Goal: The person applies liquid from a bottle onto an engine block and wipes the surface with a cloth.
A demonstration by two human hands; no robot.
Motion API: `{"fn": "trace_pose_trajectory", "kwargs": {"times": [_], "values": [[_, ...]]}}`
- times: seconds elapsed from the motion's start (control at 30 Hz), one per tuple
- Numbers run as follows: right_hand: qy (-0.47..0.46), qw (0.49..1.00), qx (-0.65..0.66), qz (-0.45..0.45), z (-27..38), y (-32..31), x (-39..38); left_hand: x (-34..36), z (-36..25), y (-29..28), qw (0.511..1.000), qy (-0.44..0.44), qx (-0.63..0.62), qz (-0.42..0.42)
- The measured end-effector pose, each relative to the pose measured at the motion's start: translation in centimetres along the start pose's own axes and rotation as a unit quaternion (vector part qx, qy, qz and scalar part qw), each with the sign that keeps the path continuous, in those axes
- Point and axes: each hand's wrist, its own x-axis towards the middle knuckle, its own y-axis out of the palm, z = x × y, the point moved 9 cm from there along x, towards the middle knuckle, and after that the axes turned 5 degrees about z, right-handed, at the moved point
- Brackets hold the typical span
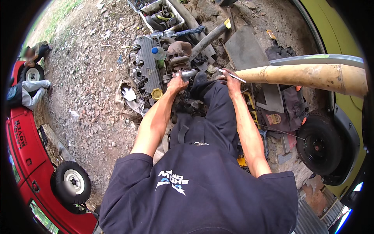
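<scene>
Gravel ground stretches from the engine to the red vehicle, whereas on the right a bamboo pole reaches close to the right hand and narrows the room toward the green vehicle. The right hand is closed around a slim silver tool above the dark-trousered leg; the left hand lies on a grey metal housing beside the engine, its grip undeterminable. The housing's underside is hidden, the tool's tip indistinct, and both vehicles are cut off by the dark rim
</scene>
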Motion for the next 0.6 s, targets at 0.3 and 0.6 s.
{"fn": "trace_pose_trajectory", "kwargs": {"times": [0.3, 0.6], "values": [[-0.017, 0.999, 0.019, 0.026, 1.2, 1.9, 1.3, -0.5, 0.2, 0.1, 1.0, -0.002, -0.01, -0.014], [0.009, 0.995, -0.037, 0.096, 3.1, 6.2, 8.6, -1.4, -0.5, -0.4, 0.994, -0.011, -0.053, -0.091]]}}
